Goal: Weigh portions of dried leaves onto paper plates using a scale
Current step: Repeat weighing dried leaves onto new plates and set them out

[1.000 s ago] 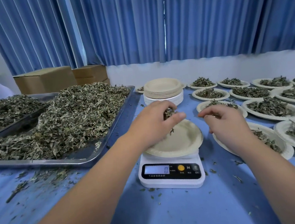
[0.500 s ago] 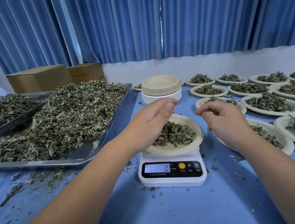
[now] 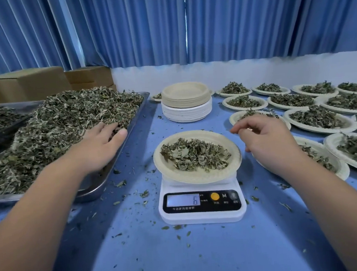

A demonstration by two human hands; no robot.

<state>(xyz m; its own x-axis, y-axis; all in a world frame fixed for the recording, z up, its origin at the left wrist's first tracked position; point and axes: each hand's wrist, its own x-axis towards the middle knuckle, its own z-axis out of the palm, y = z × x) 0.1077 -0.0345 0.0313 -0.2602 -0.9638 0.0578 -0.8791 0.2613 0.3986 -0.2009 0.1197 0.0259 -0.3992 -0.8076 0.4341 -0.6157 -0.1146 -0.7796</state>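
Blue table (image 3: 183, 263): left grip (image 3: 98, 146) released on leaves (image 3: 65, 122) at tray (image 3: 92, 186) edge, right grip (image 3: 267, 141) slack, empty, beside plate (image 3: 198, 177).

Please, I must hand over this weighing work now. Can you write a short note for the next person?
Left hand: open, fingers on the heap of dried green leaves in the large metal tray.
Right hand: open, empty, hovers right of the beige paper plate on the white digital scale.
Done: many filled paper plates lie at the right; this plate carries some leaves, display shows 6.
Left: probably add leaves (target not shown), move the plate aside, take a new one from the stack of empty plates.
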